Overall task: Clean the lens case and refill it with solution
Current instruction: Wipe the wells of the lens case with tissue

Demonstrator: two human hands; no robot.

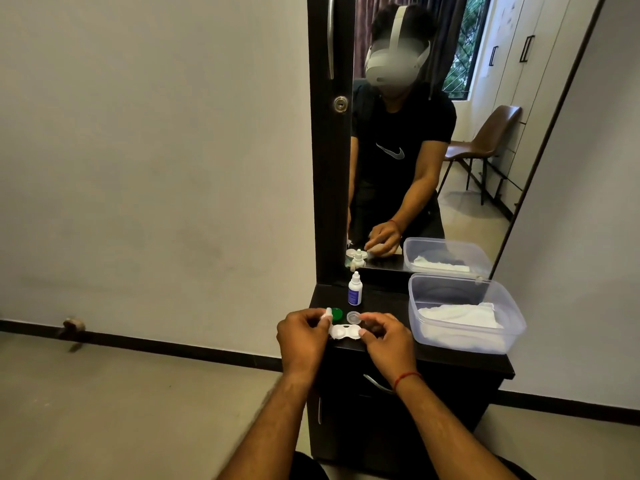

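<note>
Furthest left, nearer the camera than the solution bottle (355, 289) and to its left: left hand (301, 336), fingers curled, pinching a small white piece (327, 315) between thumb and fingertips. Too small to tell whether tissue wad or something else. Unclear too whether touching the case's left end.

Just in front of the bottle: green cap (337, 312) and clear cap (352, 317), both off and lying side by side on the dresser top (450, 355).

Nearer still than the bottle, at the front edge: lens case (344, 331), both wells open and facing up. Contents too small to make out.

In front and right of the bottle: right hand (386, 341), thumb and fingers gripping the case's right end.

Well right of the bottle: plastic tub (512, 317) with white cloth (457, 317) inside.

Judged so far: caps unscrewed, case in hand, wiping probably under way or about to start.

Left to do, by the look of it: wiping out both wells, filling each from the bottle standing untouched behind, screwing both caps back on.
</note>
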